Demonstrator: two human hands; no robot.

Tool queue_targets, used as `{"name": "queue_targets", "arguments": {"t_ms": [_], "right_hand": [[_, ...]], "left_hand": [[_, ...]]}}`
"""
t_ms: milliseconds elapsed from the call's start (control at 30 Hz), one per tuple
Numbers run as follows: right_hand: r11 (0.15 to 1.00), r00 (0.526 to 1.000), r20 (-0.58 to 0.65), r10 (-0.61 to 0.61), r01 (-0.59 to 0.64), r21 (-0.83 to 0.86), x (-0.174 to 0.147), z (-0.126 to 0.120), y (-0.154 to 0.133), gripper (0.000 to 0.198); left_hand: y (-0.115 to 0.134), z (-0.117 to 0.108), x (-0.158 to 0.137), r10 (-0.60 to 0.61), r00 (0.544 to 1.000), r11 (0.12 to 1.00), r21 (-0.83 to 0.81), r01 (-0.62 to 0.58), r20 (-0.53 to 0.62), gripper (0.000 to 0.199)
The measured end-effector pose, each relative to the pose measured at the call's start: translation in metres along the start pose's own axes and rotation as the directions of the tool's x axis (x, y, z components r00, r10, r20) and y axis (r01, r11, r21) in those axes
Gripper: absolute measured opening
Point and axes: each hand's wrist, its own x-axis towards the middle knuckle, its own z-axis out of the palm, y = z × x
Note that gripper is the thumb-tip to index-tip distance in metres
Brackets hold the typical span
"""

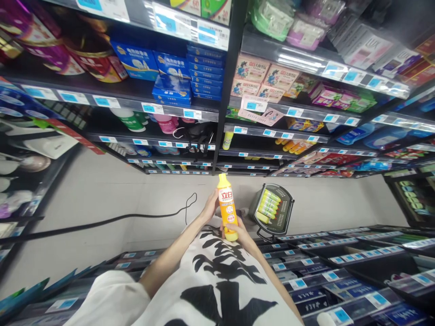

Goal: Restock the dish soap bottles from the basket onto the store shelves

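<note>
A yellow and orange bottle of dish soap (228, 206) with a yellow cap is held in front of my body, its cap end pointing toward the shelves. My left hand (210, 206) grips its side near the cap end. Around the bottom end, my right hand (239, 233) is closed with the thumb across the front. Red and white lettering shows on the label. On the floor to the right stands a dark green shopping basket (283, 209), holding several yellow-green bottles (269, 204) that lie side by side.
Ahead rise shelves with blue boxes (171, 90), pink soap boxes (263, 77) and one yellow-green bottle (227, 140). A black bag (195, 133) rests on a left shelf. A black cable (136, 219) runs across the floor at left. More shelving stands close behind me.
</note>
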Motion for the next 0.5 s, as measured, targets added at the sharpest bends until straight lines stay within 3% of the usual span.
{"name": "queue_targets", "arguments": {"t_ms": [167,300,400,500], "right_hand": [[0.998,0.999,0.035,-0.021,0.023,-0.063,0.001,0.002,-0.001,0.047],[0.984,0.993,0.004,-0.120,0.120,-0.135,0.003,0.004,0.000,0.058],[0.964,0.977,-0.041,-0.208,0.198,-0.179,0.004,0.004,0.003,0.059],[0.958,0.971,-0.042,-0.237,0.227,-0.174,0.003,0.001,0.007,0.057]], "left_hand": [[0.003,0.001,-0.002,-0.003,0.999,0.999,0.041,0.005,-0.035,0.057],[0.011,0.003,-0.004,0.060,0.998,0.977,0.208,-0.054,-0.023,0.056],[0.023,0.007,-0.007,0.127,0.992,0.905,0.408,-0.121,0.012,0.054],[0.040,0.017,-0.018,0.130,0.987,0.770,0.619,-0.157,0.089,0.051]]}}
